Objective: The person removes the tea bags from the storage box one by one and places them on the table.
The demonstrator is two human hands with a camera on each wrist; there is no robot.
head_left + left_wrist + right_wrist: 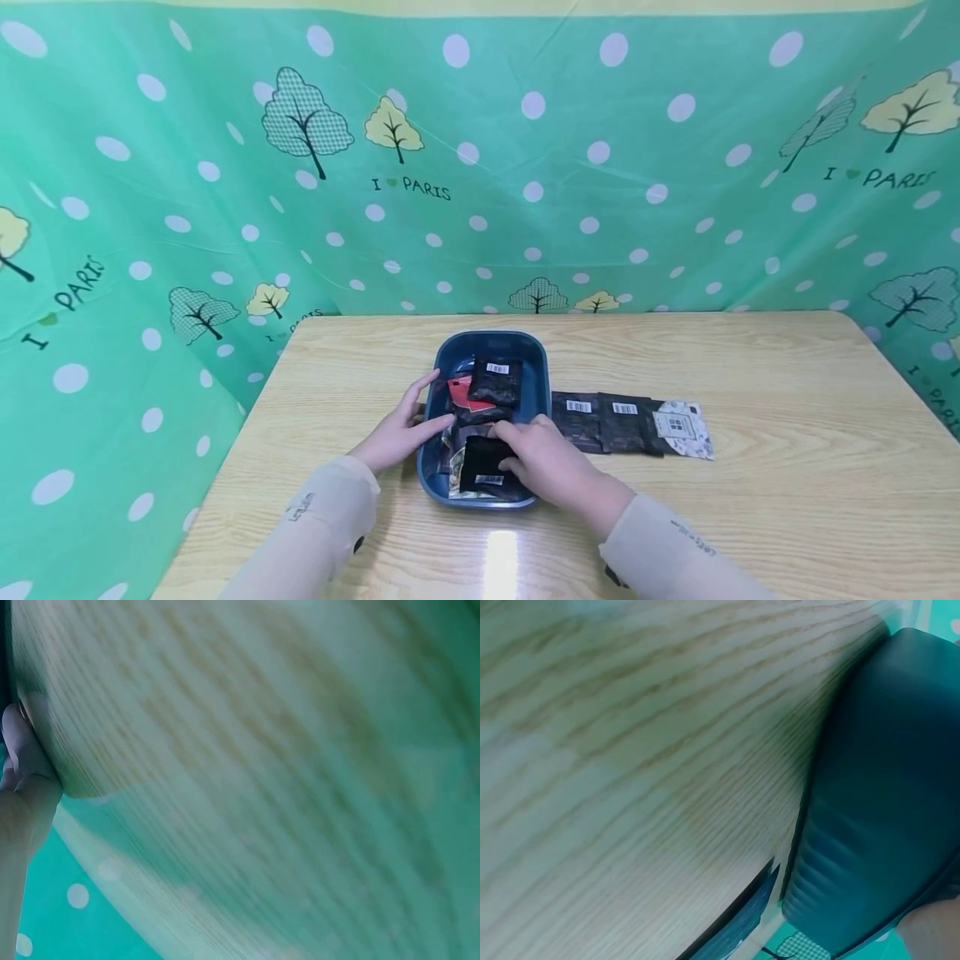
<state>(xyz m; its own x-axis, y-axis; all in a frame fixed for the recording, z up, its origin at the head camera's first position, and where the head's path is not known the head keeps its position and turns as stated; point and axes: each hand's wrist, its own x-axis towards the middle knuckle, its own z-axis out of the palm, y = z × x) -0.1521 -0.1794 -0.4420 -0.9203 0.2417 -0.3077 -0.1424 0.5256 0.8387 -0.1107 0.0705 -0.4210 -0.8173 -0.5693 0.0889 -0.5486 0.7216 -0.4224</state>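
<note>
A dark blue rectangular bin (543, 375) stands on the table and holds several flat packets. My left hand (397, 433) rests at the bin's left rim with its index finger and thumb spread; its other fingers are mostly hidden. Over the right rim, my right hand (551, 462) reaches inside and pinches the edge of a black packet (480, 454) with a white barcode label, in the near part of the bin. Farther in lie another black packet (495, 390) and a red one (461, 393). The right wrist view shows the bin's outer wall (877, 772).
Right of the bin, a row of packets lies on the wooden table (787, 500): a black packet (577, 429), another black packet (626, 429) and a white patterned packet (693, 429), edges overlapping. A green dotted curtain (480, 167) hangs behind and along the sides.
</note>
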